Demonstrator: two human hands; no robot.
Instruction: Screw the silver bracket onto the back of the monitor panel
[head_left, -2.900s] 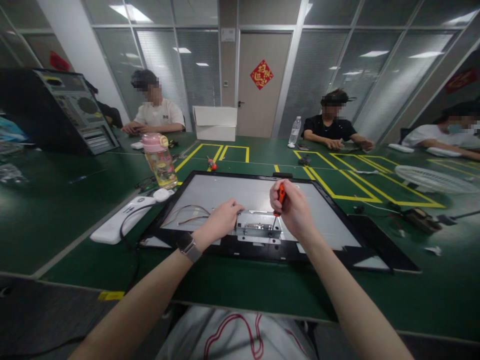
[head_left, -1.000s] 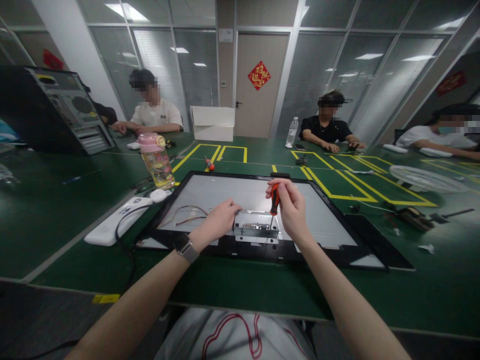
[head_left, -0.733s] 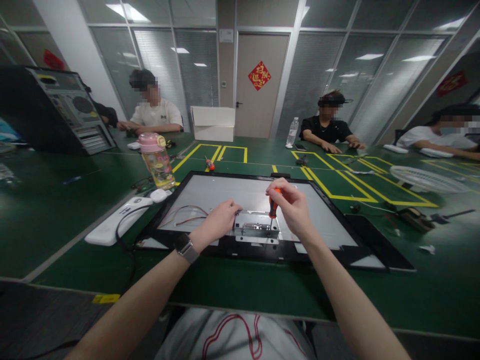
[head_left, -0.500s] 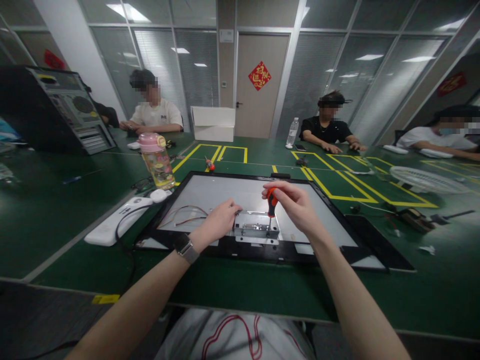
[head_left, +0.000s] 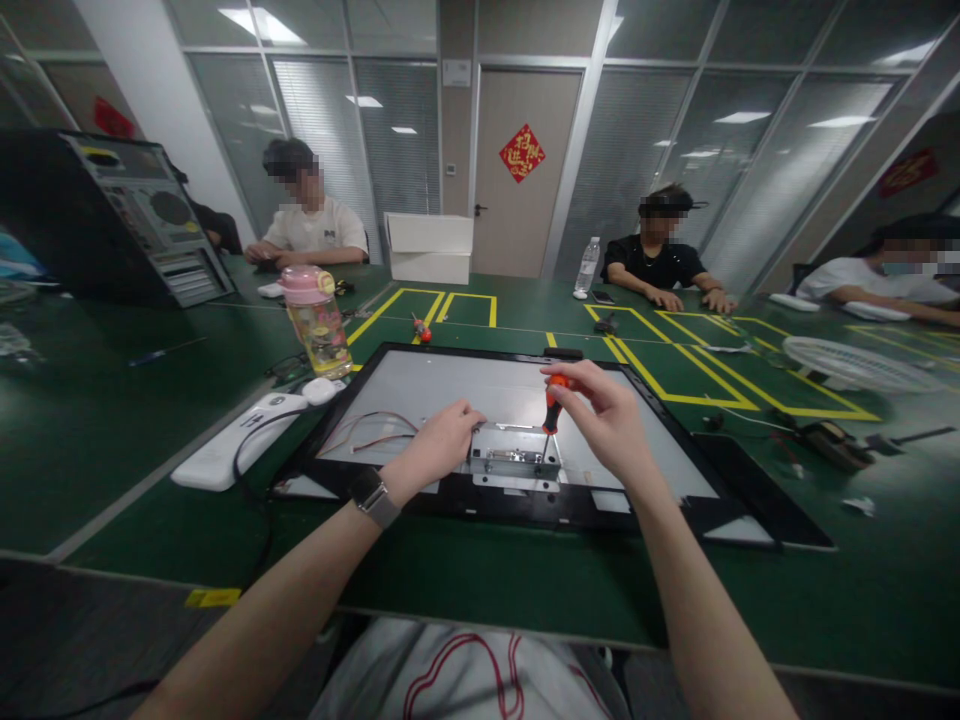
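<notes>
A red-and-black screwdriver is pinched in my right hand, its handle leaning to the right. The shaft points down, and its tip is at the right end of a silver metal bracket. My left hand, wearing a watch on the wrist, has its fingers closed at the bracket's upper left corner. Under both hands lies a large flat display panel with a black frame and a pale grey face; the bracket rests near its front edge. Thin wires lie on the panel, left of my left hand.
Left of the panel are a white power strip with a black cable and a pink-lidded bottle. A computer case stands far left. A dark flat slab lies along the panel's right side. Several people sit across the green table.
My right hand and the screwdriver's handle have shifted slightly right, so the screwdriver leans more. The tip stays at the bracket's right end. My left hand keeps its place on the bracket.
</notes>
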